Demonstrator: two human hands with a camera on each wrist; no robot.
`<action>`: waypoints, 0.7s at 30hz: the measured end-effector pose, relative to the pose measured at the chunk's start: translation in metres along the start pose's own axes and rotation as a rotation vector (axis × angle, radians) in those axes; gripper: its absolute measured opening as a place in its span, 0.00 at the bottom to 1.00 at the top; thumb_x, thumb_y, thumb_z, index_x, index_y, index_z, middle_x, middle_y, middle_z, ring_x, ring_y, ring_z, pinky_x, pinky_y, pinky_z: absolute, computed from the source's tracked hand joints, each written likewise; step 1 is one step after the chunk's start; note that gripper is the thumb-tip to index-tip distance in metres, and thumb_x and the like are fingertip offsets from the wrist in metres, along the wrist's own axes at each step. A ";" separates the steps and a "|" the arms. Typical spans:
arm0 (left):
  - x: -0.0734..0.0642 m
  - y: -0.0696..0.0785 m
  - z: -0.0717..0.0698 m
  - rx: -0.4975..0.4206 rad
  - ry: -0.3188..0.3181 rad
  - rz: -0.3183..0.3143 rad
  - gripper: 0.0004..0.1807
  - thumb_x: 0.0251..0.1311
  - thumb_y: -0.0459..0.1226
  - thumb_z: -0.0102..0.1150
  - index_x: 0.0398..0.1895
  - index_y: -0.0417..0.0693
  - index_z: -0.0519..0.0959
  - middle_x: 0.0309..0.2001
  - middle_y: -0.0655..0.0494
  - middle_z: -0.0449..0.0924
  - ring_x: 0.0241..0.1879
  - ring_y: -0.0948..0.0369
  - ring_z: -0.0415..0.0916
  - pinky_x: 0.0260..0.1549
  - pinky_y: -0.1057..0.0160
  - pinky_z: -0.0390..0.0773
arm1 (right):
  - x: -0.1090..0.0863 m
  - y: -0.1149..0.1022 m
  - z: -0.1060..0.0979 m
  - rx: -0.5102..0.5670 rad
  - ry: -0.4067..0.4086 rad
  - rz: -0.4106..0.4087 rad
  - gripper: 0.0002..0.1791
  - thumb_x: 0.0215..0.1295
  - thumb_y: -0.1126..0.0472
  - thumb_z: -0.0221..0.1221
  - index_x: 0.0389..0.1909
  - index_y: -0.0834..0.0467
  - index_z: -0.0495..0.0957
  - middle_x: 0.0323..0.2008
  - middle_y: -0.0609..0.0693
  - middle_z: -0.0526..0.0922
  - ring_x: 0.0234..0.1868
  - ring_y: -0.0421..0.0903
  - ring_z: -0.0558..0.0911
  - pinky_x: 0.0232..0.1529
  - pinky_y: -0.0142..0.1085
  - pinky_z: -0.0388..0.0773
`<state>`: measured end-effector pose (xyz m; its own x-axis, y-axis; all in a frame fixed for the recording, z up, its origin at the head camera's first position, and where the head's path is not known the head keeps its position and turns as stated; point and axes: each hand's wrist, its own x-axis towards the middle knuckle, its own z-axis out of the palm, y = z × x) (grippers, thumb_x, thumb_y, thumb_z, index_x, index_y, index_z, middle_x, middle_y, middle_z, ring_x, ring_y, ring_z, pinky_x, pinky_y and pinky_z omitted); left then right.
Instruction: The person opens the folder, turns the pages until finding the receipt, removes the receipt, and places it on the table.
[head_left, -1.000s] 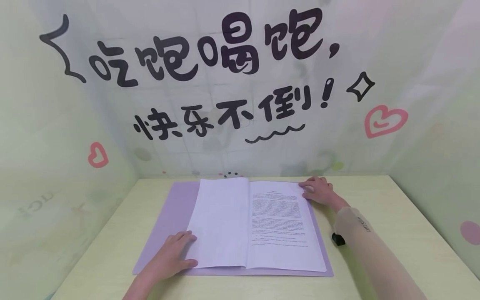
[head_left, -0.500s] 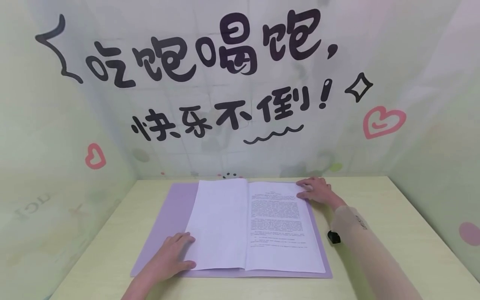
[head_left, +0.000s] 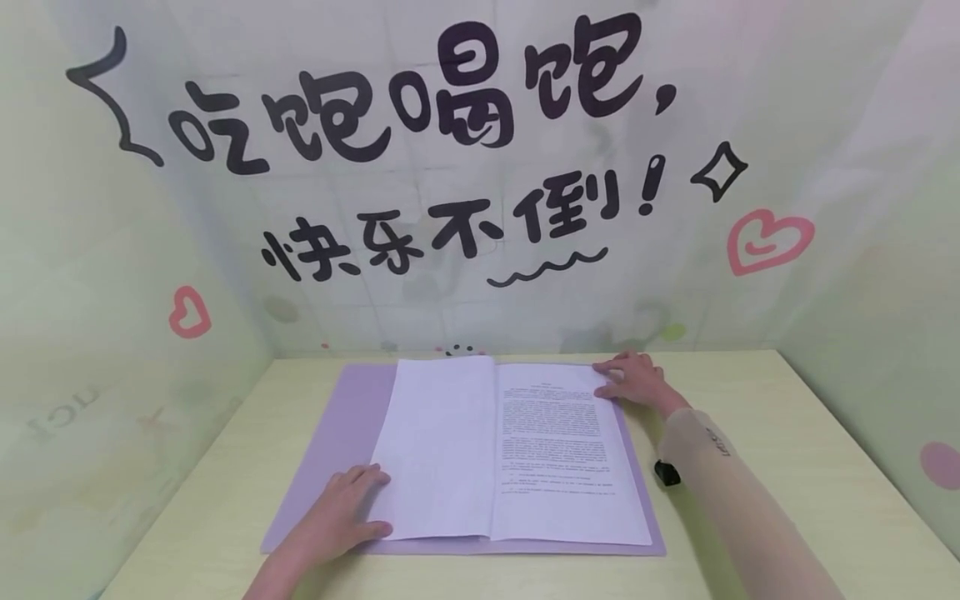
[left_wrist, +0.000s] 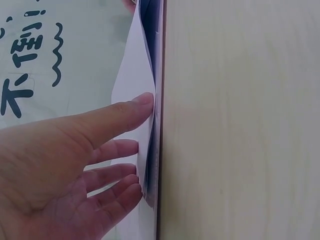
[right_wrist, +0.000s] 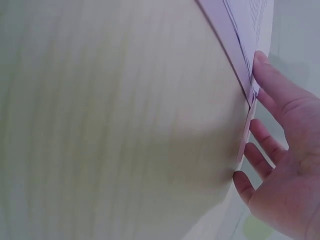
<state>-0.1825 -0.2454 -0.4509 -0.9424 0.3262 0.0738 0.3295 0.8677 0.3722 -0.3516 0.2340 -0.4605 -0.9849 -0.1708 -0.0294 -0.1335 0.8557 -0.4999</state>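
Observation:
A lilac folder (head_left: 341, 425) lies spread out on the table, with white sheets in it. The left page (head_left: 435, 450) is blank, while the right page (head_left: 558, 517) carries printed text. My left hand (head_left: 337, 512) rests at the lower left of the blank page, fingers relaxed. Seen from the left wrist, its thumb (left_wrist: 142, 100) touches the paper's bottom edge, where the sheets bulge up a little from the folder. At the upper right corner of the printed page, my right hand (head_left: 633, 382) touches the sheets with thumb and index finger. Its other fingers (right_wrist: 260, 160) lie loosely spread beyond the corner.
A small black object (head_left: 667, 473) sits beside the folder's right edge, close to the right sleeve (head_left: 742, 500). The pale wooden table (head_left: 795, 467) meets a back wall (head_left: 480, 317) with black lettering and side walls with pink hearts.
The head view shifts slightly. Both hands and the folder otherwise keep their places.

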 end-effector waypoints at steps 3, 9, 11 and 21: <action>0.000 0.000 0.000 -0.001 0.003 0.000 0.32 0.44 0.46 0.76 0.53 0.47 0.76 0.62 0.41 0.75 0.58 0.43 0.72 0.58 0.43 0.74 | 0.001 -0.002 -0.001 -0.012 0.014 0.001 0.31 0.59 0.47 0.67 0.63 0.54 0.76 0.65 0.68 0.66 0.66 0.69 0.59 0.60 0.65 0.57; 0.001 0.001 -0.001 0.001 0.007 0.010 0.31 0.44 0.46 0.76 0.53 0.46 0.77 0.61 0.41 0.76 0.58 0.43 0.72 0.58 0.43 0.74 | -0.002 -0.006 -0.003 -0.023 0.024 0.008 0.30 0.59 0.49 0.68 0.62 0.55 0.77 0.65 0.68 0.67 0.66 0.69 0.59 0.59 0.65 0.59; 0.000 0.001 -0.001 -0.001 0.003 0.005 0.32 0.44 0.46 0.76 0.53 0.46 0.77 0.61 0.41 0.75 0.58 0.43 0.72 0.58 0.42 0.74 | -0.003 -0.007 -0.003 -0.028 0.020 0.003 0.30 0.59 0.49 0.68 0.62 0.55 0.76 0.65 0.69 0.67 0.66 0.69 0.59 0.59 0.65 0.59; 0.000 0.000 0.000 0.012 0.011 0.012 0.31 0.43 0.45 0.77 0.52 0.46 0.77 0.60 0.41 0.76 0.57 0.44 0.73 0.57 0.43 0.74 | -0.004 -0.001 -0.004 -0.033 -0.011 -0.016 0.28 0.64 0.51 0.63 0.65 0.54 0.74 0.65 0.69 0.65 0.66 0.71 0.59 0.58 0.66 0.60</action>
<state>-0.1823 -0.2453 -0.4508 -0.9390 0.3325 0.0882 0.3412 0.8681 0.3604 -0.3478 0.2360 -0.4567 -0.9814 -0.1896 -0.0316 -0.1526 0.8685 -0.4717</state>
